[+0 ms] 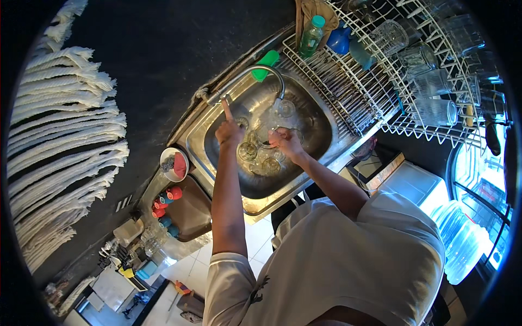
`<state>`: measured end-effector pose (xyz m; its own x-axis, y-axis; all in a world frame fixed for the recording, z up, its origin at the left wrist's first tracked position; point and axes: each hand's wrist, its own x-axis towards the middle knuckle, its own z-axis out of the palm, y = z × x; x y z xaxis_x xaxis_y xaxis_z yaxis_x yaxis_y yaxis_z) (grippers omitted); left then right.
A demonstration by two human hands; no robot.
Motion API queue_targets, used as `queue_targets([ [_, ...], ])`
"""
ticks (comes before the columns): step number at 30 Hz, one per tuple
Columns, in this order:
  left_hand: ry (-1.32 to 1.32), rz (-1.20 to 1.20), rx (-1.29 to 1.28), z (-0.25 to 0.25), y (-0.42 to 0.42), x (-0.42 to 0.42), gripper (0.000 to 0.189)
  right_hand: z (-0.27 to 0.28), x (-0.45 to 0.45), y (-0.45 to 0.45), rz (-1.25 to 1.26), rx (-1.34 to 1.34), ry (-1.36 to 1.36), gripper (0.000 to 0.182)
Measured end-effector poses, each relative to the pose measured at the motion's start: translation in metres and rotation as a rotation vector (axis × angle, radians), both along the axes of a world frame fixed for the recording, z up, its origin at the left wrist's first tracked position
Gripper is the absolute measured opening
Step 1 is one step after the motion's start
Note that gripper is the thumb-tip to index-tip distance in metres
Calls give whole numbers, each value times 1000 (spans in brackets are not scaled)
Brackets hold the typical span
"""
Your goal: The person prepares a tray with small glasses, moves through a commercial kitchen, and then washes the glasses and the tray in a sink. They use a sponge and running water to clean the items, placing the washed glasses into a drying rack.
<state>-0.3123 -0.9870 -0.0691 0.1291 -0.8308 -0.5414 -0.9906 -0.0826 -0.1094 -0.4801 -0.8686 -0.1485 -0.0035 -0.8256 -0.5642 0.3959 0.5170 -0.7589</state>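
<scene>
My left hand (230,129) is raised over the sink, its index finger extended to the handle of the metal faucet (255,70); no held object shows in it. My right hand (286,142) is over the basin with its fingers curled at the rim of a clear glass (264,139), below and left of the spout; the hand hides part of that glass. Several more clear glasses, one of them a glass (247,151) near my left forearm, lie in the stainless steel sink (261,191). Water appears to run from the spout.
A green holder (265,66) sits behind the faucet. At the right, a white wire dish rack (359,106) bears glasses and a green bottle (311,37). At the left are a white bowl (174,165) with scrubbers and a brown tray (189,212) with red and blue cups.
</scene>
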Motion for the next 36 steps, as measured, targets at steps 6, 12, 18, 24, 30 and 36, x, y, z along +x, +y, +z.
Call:
queue_targets([
  [6,18,-11,18,0,-3,4,95,-11,-5,-10,219,-183,472,33],
  [12,67,10,4,-28,1,15,124,3,-10,-40,34,271,-92,45],
  [18,67,26,-32,-40,0,23,103,-50,19,-68,422,-284,1077,47],
  [24,35,-34,48,-4,-3,20,61,-68,27,-70,711,-200,1225,28],
  [30,106,-57,33,8,-4,18,107,-31,44,3,724,-753,1108,35],
  [36,121,-49,-32,-7,0,20,125,-61,65,-20,1343,-739,1045,39],
])
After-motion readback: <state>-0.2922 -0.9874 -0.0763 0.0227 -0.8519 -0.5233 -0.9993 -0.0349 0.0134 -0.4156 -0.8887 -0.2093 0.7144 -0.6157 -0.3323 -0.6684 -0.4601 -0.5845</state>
